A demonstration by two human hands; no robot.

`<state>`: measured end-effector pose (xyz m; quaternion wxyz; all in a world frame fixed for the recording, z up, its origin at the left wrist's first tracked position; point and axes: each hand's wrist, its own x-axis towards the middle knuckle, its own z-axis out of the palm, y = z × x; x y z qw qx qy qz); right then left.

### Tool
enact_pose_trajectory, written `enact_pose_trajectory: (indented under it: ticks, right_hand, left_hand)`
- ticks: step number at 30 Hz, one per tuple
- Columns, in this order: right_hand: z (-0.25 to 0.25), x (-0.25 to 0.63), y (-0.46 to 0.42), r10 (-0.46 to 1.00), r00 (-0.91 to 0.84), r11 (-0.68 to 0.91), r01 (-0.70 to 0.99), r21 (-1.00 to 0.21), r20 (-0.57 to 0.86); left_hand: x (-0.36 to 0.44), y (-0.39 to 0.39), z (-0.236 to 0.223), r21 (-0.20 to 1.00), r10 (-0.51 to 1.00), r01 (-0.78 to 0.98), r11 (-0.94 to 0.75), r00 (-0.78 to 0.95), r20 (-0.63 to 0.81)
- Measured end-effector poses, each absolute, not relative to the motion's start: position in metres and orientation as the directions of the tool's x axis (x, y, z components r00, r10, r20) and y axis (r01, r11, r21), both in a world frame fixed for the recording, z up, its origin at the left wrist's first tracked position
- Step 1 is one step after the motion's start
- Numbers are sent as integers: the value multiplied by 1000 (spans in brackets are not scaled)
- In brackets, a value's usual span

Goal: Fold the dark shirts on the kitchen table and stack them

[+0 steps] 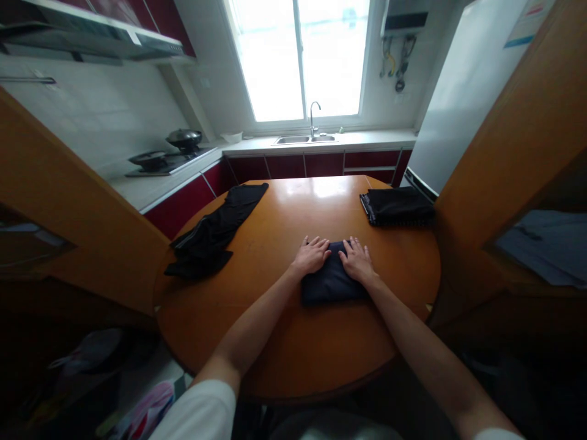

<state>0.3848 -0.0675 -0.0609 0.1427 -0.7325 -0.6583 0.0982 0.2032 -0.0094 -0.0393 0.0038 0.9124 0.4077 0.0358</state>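
A folded dark navy garment [332,287] lies flat on the round wooden table [279,244]. On its far left corner rests my left hand [312,255], palm down with the fingers stretched out. My right hand [356,259] lies flat on its far right part, fingers spread. Neither hand grips the cloth. To the left, a black garment [224,220], which looks like trousers, is spread loosely along the table's edge. A stack of folded black clothes [398,206] sits at the table's right side.
Behind the table runs a counter with a sink [298,140] and tap [312,116] under a window. A wok [184,137] and a pan [147,160] stand on the stove at left. A white fridge [477,91] is at right, and wooden frames flank the table.
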Motion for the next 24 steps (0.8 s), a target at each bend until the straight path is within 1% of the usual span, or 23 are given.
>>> enact_pose_trajectory:
  ticks: [3,6,8,10,11,14,16,18,20,22,23,24]
  right_hand:
    - [-49,376,-78,986,98,-51,949,-310,137]
    - [-39,349,-104,969,15,57,956,-287,245]
    - [-38,322,-130,968,-54,130,943,-306,245]
    - [-42,295,-160,975,-81,151,924,-353,205]
    - [-44,283,-174,973,-119,186,909,-372,197]
    - [-45,259,-208,944,-252,322,846,-424,213]
    - [-38,256,-217,934,-282,353,808,-472,218]
    - [-27,266,-213,935,-266,352,772,-529,233]
    - [-17,286,-197,943,-202,321,767,-556,265]
    - [-15,313,-176,956,-91,230,822,-520,278]
    - [-17,328,-166,967,-34,154,869,-471,253]
    - [-22,342,-157,980,20,67,906,-418,199]
  left_hand:
    - [199,-3,-36,56,739,737,-673,671,55]
    - [199,-3,-35,59,724,722,-690,689,42]
    - [199,-4,-34,54,715,713,-699,699,28]
    - [198,-3,-33,54,713,711,-701,701,15]
    - [197,-2,-33,57,713,712,-700,701,9]
    - [195,2,-32,74,708,705,-705,707,2]
    - [194,5,-32,95,702,698,-710,712,17]
    - [193,6,-33,122,703,694,-709,710,43]
    - [193,6,-33,142,706,693,-707,706,64]
    - [193,5,-33,150,706,692,-706,705,74]
    - [193,5,-33,154,706,691,-706,704,78]
    - [193,4,-33,160,706,690,-706,703,84]
